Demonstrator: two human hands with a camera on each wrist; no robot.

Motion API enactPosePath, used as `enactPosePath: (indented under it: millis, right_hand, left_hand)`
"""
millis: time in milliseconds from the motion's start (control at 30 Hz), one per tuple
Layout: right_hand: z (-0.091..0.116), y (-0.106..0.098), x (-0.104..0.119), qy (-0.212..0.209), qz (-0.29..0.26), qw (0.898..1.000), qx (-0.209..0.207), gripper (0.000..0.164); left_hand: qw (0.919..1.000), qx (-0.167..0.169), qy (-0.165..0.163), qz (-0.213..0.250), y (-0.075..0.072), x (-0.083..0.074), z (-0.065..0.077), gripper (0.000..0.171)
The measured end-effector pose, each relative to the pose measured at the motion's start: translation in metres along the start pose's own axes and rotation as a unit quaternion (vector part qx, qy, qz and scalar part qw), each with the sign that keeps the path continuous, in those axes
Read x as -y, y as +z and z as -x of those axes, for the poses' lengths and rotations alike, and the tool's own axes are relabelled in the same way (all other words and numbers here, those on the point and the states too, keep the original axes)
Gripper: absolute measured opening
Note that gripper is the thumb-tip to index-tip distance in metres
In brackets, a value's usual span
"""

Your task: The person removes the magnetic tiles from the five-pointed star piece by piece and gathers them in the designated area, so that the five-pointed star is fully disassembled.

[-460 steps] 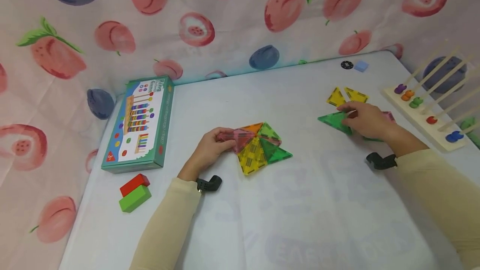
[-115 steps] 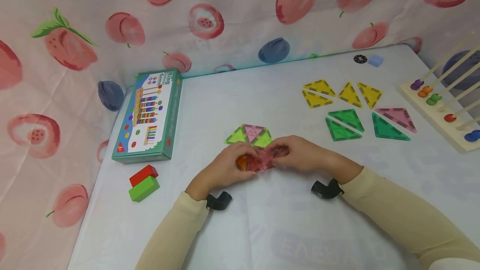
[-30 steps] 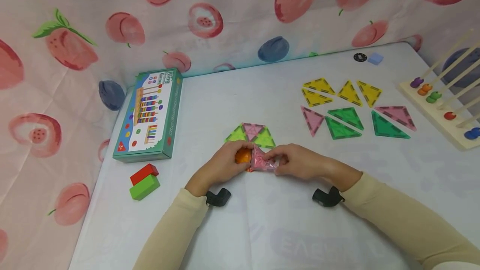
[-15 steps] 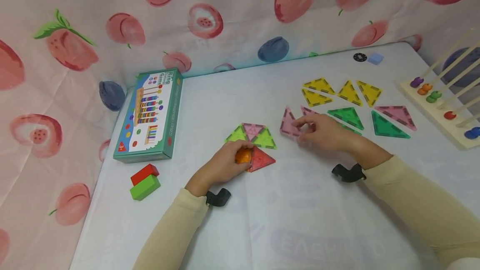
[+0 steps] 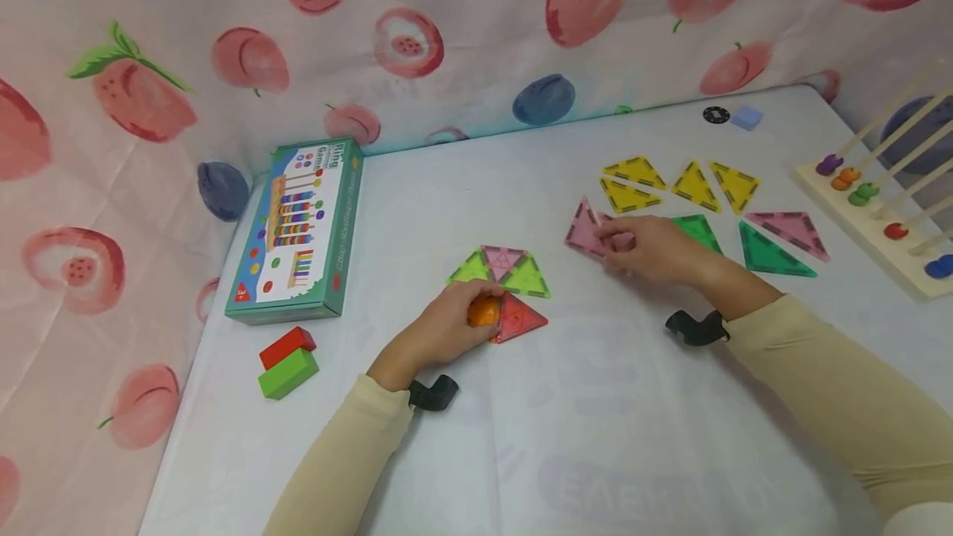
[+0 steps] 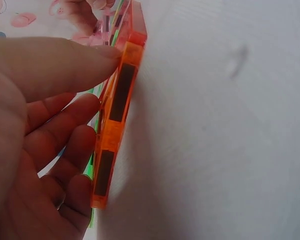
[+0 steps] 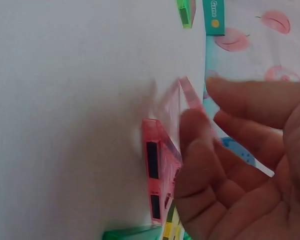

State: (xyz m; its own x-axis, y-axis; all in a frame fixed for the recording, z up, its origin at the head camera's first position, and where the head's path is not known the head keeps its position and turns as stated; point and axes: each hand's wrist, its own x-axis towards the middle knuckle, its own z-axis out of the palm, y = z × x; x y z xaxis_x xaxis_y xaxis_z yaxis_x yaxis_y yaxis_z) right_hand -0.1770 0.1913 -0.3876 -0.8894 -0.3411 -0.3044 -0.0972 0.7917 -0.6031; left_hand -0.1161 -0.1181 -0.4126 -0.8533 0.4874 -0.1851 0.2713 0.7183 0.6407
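Observation:
In the head view my left hand (image 5: 447, 323) holds an orange magnetic tile (image 5: 482, 311) flat on the table; in the left wrist view the thumb lies on it and the fingers curl at its far edge. A red triangular tile (image 5: 519, 317) adjoins it, and a pink tile (image 5: 502, 257) between two lime-green tiles (image 5: 525, 276) sits just behind. My right hand (image 5: 648, 246) is beside a pink triangular tile (image 5: 584, 230), its fingertips at a second pink tile (image 7: 160, 170) that they partly cover. In the right wrist view the thumb stands apart from the fingers.
Yellow triangular tiles (image 5: 696, 186) and green ones (image 5: 774, 251) lie at the right, with a pink one (image 5: 789, 232). A peg rack with rings (image 5: 864, 226) stands at the right edge. A game box (image 5: 294, 230) and two blocks (image 5: 289, 372) are at the left.
Since a second ago, the right hand has carried a pink tile from the red tile rightward and set it next to another pink tile. The left hand has stayed on the orange tile.

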Motion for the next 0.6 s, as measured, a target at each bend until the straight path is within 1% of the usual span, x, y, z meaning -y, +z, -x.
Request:
enactPosePath:
  millis: [100, 233, 300, 367, 467, 533, 600]
  right_hand:
    - [0.002, -0.002, 0.0, -0.004, 0.006, 1.0, 0.002, 0.05]
    - [0.006, -0.003, 0.004, -0.005, 0.006, 1.0, -0.015, 0.046]
    - [0.008, -0.001, 0.008, -0.015, 0.015, 1.0, -0.021, 0.044]
    - [0.012, 0.004, 0.015, -0.037, 0.024, 0.999, -0.021, 0.043]
    - [0.016, 0.017, 0.029, -0.081, 0.045, 0.996, -0.014, 0.041]
    - [0.018, 0.029, 0.039, -0.112, 0.059, 0.992, -0.002, 0.042]
    - [0.017, 0.04, 0.048, -0.145, 0.074, 0.987, 0.014, 0.042]
  left_hand:
    - [1.0, -0.003, 0.001, 0.003, 0.0, 0.001, 0.001, 0.045]
    - [0.9999, -0.005, 0.006, 0.008, 0.0, 0.002, 0.002, 0.045]
    - [0.9999, -0.007, 0.002, 0.015, -0.001, 0.003, 0.003, 0.043]
    - [0.9996, -0.013, -0.005, 0.026, -0.005, 0.003, 0.003, 0.041]
    - [0.9985, -0.038, -0.028, 0.027, -0.015, 0.003, -0.001, 0.036]
    - [0.9979, -0.052, -0.036, 0.014, -0.021, 0.002, -0.007, 0.035]
    - [0.9979, -0.051, -0.04, -0.009, -0.026, 0.0, -0.016, 0.036]
